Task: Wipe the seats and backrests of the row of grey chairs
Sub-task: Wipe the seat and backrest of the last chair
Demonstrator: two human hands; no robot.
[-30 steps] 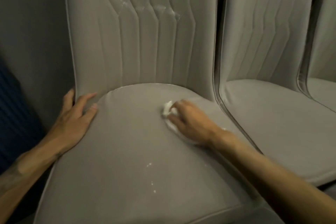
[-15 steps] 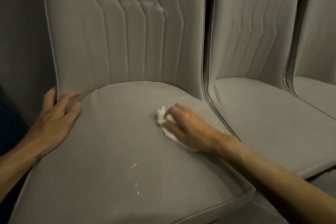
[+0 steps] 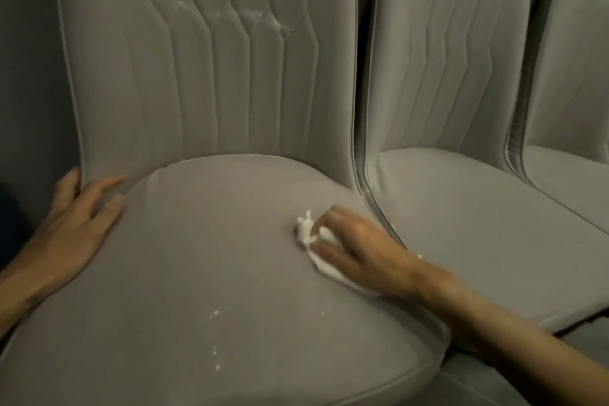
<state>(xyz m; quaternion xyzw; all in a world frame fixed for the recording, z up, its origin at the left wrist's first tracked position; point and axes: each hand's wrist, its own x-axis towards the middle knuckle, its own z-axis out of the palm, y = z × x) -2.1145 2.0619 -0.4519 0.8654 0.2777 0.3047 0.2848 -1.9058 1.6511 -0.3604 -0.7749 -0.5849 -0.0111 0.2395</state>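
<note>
Your right hand (image 3: 359, 250) grips a crumpled white wipe (image 3: 308, 229), fingers curled over it, pressing it onto the seat (image 3: 214, 257) of the nearest grey chair; contact point is the right-rear part of the cushion, near the piped edge next to the second chair (image 3: 478, 224); part of the wipe sticks out past your fingertips to the left, the rest runs under your palm; your left hand (image 3: 79, 224) lies open and flat on the seat's left rear corner, fingers spread, thumb up by the lower edge of the backrest (image 3: 204, 76); white specks (image 3: 215, 313) sit on the seat toward the front, well apart from the wipe; pale white streaks (image 3: 263, 20) run across the upper ribbed part of the backrest; second chair stands just beside on the right, touching or not I cannot tell; third chair (image 3: 566, 76) shows partly at the right edge; dark wall (image 3: 26, 59) on the left.
</note>
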